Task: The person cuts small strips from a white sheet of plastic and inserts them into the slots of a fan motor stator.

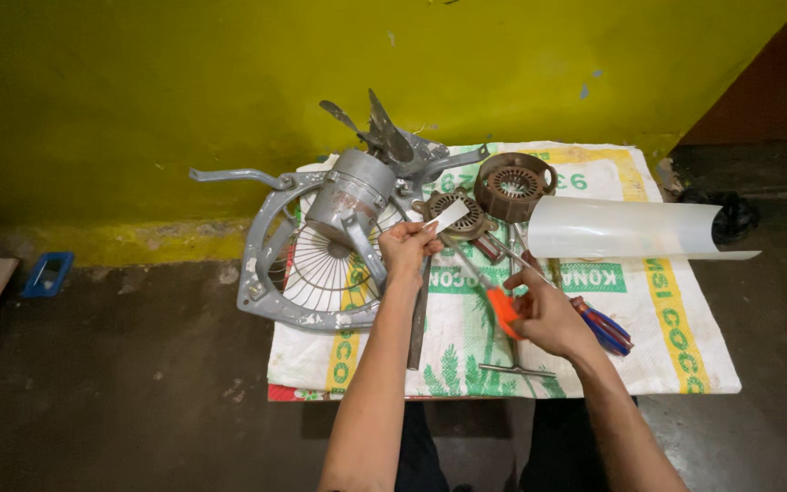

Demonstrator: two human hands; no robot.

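- The left hand [405,248] is raised over the middle of the sack, its fingers pressed together on a small white strip [448,217] that sticks up and to the right from the fingertips.
- The right hand [548,314] is nearer and to the right, closed around the orange handles of a pair of scissors [489,290].
- The scissor blades are parted and run up and left from the handles to end just under the strip; I cannot tell whether they touch it.
- Both hands work over a white woven sack [685,337] with green and yellow print, spread flat on the dark floor [120,383].
- On the left part of the sack lies a grey round fan frame [261,264] with a wire guard, a grey motor housing [351,196] resting on it.
- Grey fan blades [384,132] stick up at the far edge, close to the yellow wall [184,91].
- Just beyond the left hand lies a round winding core [462,219], partly hidden by the strip.
- To its right, further off, sits a brown ringed motor part [514,185].
- A roll of clear plastic sheet [626,229] lies across the far right of the sack.
- Screwdrivers with red and blue handles [605,328] lie just to the right of the right hand.
- A blue object [47,273] sits on the floor at far left.
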